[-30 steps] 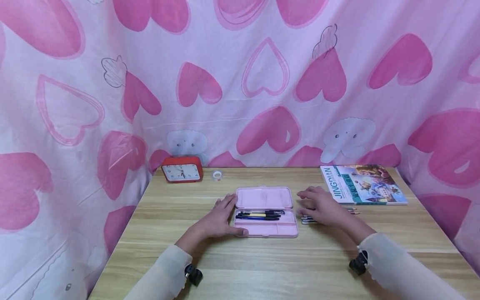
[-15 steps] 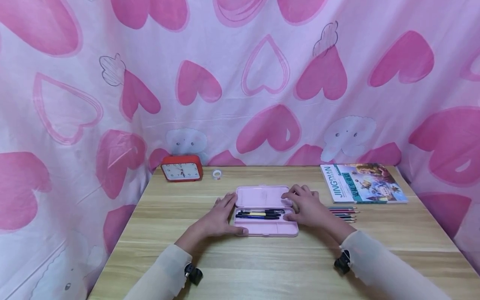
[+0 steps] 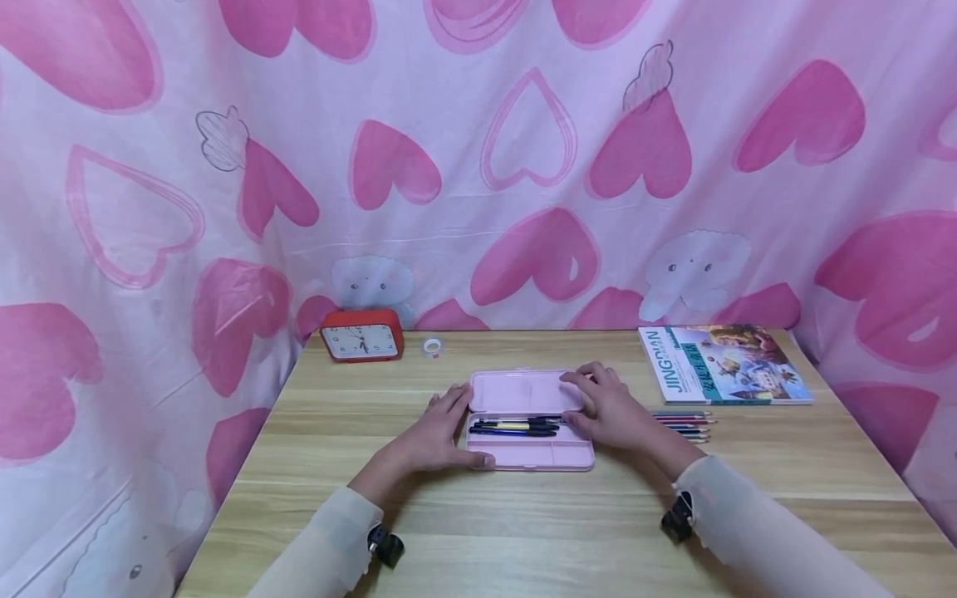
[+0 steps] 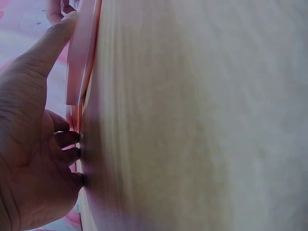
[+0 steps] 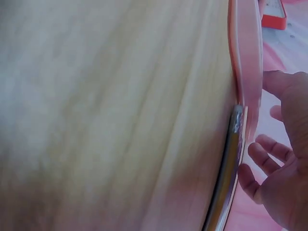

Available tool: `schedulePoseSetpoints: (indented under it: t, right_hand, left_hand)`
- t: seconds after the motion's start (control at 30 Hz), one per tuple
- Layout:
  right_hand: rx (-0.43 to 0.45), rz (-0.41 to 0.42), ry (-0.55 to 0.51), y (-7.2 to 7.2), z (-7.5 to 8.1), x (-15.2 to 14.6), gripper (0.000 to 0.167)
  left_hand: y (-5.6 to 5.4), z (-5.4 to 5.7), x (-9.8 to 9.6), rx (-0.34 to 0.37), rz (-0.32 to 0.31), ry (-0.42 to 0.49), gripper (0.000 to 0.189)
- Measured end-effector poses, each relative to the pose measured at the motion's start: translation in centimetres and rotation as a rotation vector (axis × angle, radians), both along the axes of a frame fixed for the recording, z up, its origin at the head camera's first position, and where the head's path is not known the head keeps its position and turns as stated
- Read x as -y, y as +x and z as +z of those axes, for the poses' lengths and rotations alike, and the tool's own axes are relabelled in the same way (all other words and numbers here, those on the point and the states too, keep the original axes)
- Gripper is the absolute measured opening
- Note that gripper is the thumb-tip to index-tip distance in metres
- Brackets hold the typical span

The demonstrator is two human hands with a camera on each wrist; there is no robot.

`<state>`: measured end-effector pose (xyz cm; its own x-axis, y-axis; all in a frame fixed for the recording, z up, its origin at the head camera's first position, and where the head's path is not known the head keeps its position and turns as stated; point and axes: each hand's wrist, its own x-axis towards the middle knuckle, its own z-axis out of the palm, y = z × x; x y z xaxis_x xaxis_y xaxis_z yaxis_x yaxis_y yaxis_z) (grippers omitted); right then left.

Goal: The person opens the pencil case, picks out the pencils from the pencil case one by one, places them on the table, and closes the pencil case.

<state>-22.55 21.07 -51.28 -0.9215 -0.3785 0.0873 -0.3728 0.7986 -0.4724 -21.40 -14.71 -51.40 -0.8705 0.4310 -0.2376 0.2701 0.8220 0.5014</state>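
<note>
In the head view, a pink pencil case (image 3: pixel 532 456) lies with its lid folded back. Several pens (image 3: pixel 516 428), mostly black, lie in its rear compartment. My left hand (image 3: pixel 434 436) rests at the case's left end, thumb on the front left rim and fingers beside the lid. The left wrist view shows the thumb (image 4: pixel 53 41) against the case wall (image 4: pixel 83 57). At the other end, my right hand (image 3: pixel 607 411) spreads over the case, index finger over the lid and thumb over the pens' right ends. Whether that thumb touches a pen is hidden.
Several pencils (image 3: pixel 684 422) lie on the wooden table (image 3: pixel 478 531), partly behind my right forearm. A book (image 3: pixel 725 365) lies at the back right. A red clock (image 3: pixel 363 336) and a tape roll (image 3: pixel 432 347) are at the back left. A heart-print curtain (image 3: pixel 478 166) hangs behind.
My right hand has moved left from above the pencils to the right end of the case, with only a slight shift in the last half second. My left hand stays put.
</note>
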Motion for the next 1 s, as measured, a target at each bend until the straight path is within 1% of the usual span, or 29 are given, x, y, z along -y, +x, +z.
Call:
schedulePoseSetpoints:
  t: [0.13,0.23,0.4,0.5,0.63,0.8,0.9,1.0]
  right_hand:
    - [0.043,0.005,-0.002,-0.6,0.1,-0.3,0.081]
    - [0.078,0.005,-0.026,-1.0,0.4,-0.2,0.091]
    - [0.111,-0.019,-0.095,-1.2,0.8,-0.2,0.100]
    - [0.113,-0.030,-0.107,-1.1,0.9,-0.2,0.104]
    - [0.084,-0.041,-0.090,-0.7,1.1,-0.1,0.110]
    - [-0.006,-0.051,-0.066,-0.2,1.5,0.0,0.117]
    - [-0.053,-0.055,-0.059,0.2,1.8,0.0,0.115]
    - [-0.101,-0.052,-0.067,0.8,2.1,-0.2,0.112]
  left_hand:
    - [0.0,0.0,0.0,0.001,0.007,-0.006,0.139]
    - [0.0,0.2,0.0,0.002,0.010,-0.002,0.139]
    - [0.0,0.2,0.0,0.001,0.017,0.039,0.143]
    - [0.2,0.3,0.0,-0.003,0.020,0.065,0.147]
    - [0.4,0.4,-0.1,-0.012,0.018,0.085,0.150]
    - [0.5,0.4,-0.2,-0.008,0.045,0.100,0.151]
    - [0.5,0.4,-0.3,-0.005,0.059,0.112,0.151]
    - [0.6,0.4,-0.2,-0.018,0.061,0.139,0.151]
